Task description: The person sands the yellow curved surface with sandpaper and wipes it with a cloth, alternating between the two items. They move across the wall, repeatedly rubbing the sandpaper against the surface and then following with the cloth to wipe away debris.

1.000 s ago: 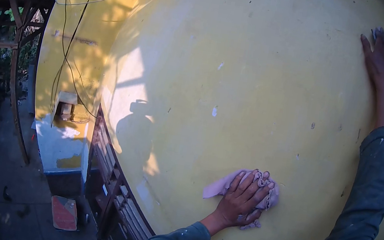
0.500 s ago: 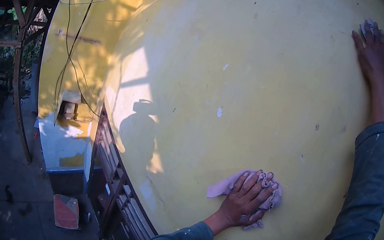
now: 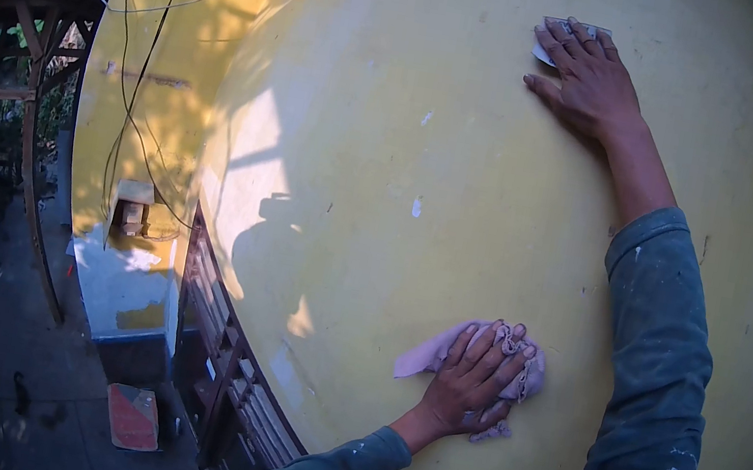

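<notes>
Left hand: the left hand (image 3: 469, 382) lies low on the yellow wall (image 3: 462, 200), palm towards the paint.
Left fingers: the fingers (image 3: 489, 346) are loosely curled and a little spread, bunching a cloth (image 3: 422, 354) against the wall; folds of it show between and past the fingertips.
Cloth: one, pale pinkish and crumpled, touching the wall, sticking out to the left of the hand and below it.
Right hand: the right hand (image 3: 593, 84) is high on the same wall, well apart from the left, the arm reaching up from the lower right.
Right fingers: nearly straight and close together, laid flat on the wall, with the thumb out to the side; the tips pin a pale sheet (image 3: 552, 31).
Pale sheet: one, small and thin, mostly hidden under the fingers; what it is made of I cannot tell.
Sleeves: two, blue-grey, flecked with light spots.
Wall marks: two white chips (image 3: 417, 207) in the paint, between the hands and left of them.
Shadow: one, head-shaped (image 3: 269, 252), on the wall left of the cloth.
Wires: several thin ones (image 3: 136, 95) hanging down the wall at the left.
Ground: one red and white slab (image 3: 132, 415) lies below.
</notes>
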Available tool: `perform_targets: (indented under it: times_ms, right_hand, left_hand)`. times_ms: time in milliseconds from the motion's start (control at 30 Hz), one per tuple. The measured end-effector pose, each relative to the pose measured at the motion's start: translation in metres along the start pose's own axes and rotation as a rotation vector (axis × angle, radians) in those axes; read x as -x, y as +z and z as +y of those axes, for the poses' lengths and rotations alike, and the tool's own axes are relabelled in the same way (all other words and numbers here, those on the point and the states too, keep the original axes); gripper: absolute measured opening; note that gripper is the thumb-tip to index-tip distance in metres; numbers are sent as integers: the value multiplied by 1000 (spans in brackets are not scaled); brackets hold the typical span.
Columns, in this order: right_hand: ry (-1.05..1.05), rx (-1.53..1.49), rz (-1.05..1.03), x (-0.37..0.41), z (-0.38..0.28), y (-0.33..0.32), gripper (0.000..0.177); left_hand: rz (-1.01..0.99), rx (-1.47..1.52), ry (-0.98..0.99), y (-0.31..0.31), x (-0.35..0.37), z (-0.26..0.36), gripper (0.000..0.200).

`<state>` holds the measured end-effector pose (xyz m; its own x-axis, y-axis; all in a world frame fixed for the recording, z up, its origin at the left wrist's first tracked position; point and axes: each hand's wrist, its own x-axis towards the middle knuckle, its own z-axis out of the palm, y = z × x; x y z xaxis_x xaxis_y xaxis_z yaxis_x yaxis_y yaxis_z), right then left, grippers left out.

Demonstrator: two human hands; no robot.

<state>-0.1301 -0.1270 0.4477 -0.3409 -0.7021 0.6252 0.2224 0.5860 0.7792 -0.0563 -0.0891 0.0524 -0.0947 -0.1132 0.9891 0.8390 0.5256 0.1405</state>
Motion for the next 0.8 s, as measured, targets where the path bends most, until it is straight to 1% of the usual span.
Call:
perform_targets:
  times_ms: [67,133,167,200,233,300,333,400,467,500,533,600,633,667,700,733,800]
  right_hand:
    - [186,138,48,3,65,-8,74]
    - [417,294,75,11,152,-8,72]
    - [521,333,61,19,198,-7,74]
    - [626,370,47,22,227,-9,75]
    - [627,365,49,19,231,-14,75]
    - [781,408,49,18,230,-18,79]
    - [784,406,44,12,223,-14,79]
    - [691,292,30,-15,181,-20,82]
    - [460,-158,-33,-34,111,-42,82]
    - [332,-175,15,-39,76,-34,80]
    - [319,142,93,-63,48,8,78]
    - [132,-7,-19,-64,-16,7,76]
    - [62,-16,-38,-56,-36,8,75]
    - [-4,-24,-53,-48,-47,6,75]
    - [-46,-40,-23,-39,-41,8,72]
    - [-47,-38,-15,-37,-25,7,72]
    - [35,38,79,-30,26,9,70]
  left_hand:
    - [-3,3,-1,-2,-2,0,70]
    - [-9,12,-11,0,-1,1,71]
    - [-9,9,-13,0,0,2,71]
    - [-9,3,-15,0,0,2,70]
    - [-10,-2,-15,0,-1,1,70]
    - [-12,16,-27,0,0,2,70]
    - [-18,16,-27,0,1,3,70]
    - [-3,14,-21,0,-1,2,69]
    - [4,9,-16,-1,-1,2,69]
    - [5,9,-14,-1,-2,2,69]
    - [5,16,-13,1,-2,3,69]
    - [8,-8,-23,3,1,1,69]
    - [5,1,-28,3,2,1,69]
    - [5,2,-32,3,3,2,69]
    - [4,5,-22,3,3,2,69]
    - [6,6,-9,2,1,0,69]
    - [1,5,-8,-1,0,-1,69]
